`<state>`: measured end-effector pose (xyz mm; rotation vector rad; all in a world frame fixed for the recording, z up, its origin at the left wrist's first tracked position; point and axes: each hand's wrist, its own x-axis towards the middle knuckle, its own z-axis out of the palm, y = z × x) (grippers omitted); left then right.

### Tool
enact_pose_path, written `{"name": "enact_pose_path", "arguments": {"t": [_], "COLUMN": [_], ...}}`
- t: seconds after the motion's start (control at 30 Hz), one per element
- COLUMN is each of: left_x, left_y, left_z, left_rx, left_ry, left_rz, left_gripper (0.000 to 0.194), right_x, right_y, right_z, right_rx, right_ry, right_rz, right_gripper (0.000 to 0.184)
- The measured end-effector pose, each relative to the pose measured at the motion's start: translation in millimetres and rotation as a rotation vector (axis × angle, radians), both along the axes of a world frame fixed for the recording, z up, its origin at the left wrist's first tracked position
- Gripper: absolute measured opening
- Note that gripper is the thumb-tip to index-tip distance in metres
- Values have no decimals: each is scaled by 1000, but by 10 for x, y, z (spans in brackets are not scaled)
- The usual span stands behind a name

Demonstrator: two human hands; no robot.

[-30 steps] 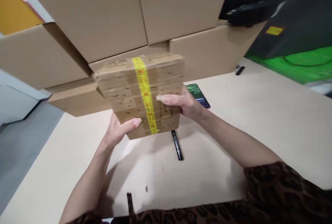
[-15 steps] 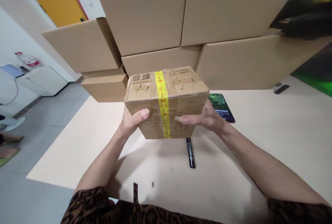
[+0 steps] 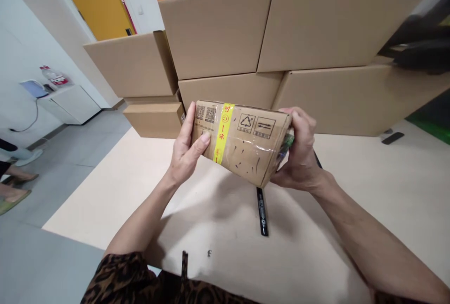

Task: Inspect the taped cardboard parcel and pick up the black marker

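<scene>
I hold a small cardboard parcel above the beige table, tilted so one corner points down. A yellow tape strip with red print runs across it, and clear tape covers its side. My left hand grips its left end, thumb on the face beside two QR codes. My right hand is wrapped round its right end. A black marker pen lies on the table just below the parcel.
Large plain cardboard boxes are stacked along the table's far side, with a smaller flat one at the left. A dark object lies at the far right. On the left are grey floor, a white cabinet and a person's feet.
I have turned the parcel between my hands, so the face with the QR codes and symbols now shows and one corner dips down. My right hand has shifted round its right end.
</scene>
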<state>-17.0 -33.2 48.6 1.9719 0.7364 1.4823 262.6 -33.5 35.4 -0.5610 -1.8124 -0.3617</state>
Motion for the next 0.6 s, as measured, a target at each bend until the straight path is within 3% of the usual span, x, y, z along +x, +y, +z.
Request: {"name": "enact_pose_path", "arguments": {"t": [0.07,0.13,0.23,0.4,0.5,0.6], "left_x": [9,50,125,235,332,418], "left_y": [28,28,-10,-145,-281,-421], "left_z": [-74,-128,-164,-156,-123,-63], "left_rx": [209,370,475,585,748,897], "left_ry": [179,316,391,406,436,497], "left_rz": [102,145,124,153,201,250], "left_gripper": [77,85,101,108,111,114], "right_x": [-27,-67,-126,-159,-147,-138], "right_y": [-24,-66,-119,-159,-158,-134], "right_z": [23,21,-19,-55,-61,-74], "right_rx": [158,161,170,200,123,143], "right_ry": [-77,-118,-138,-142,-133,-129], "right_rz": [-45,-101,-142,-106,-53,-9], "right_gripper": [118,100,83,87,85,94]}}
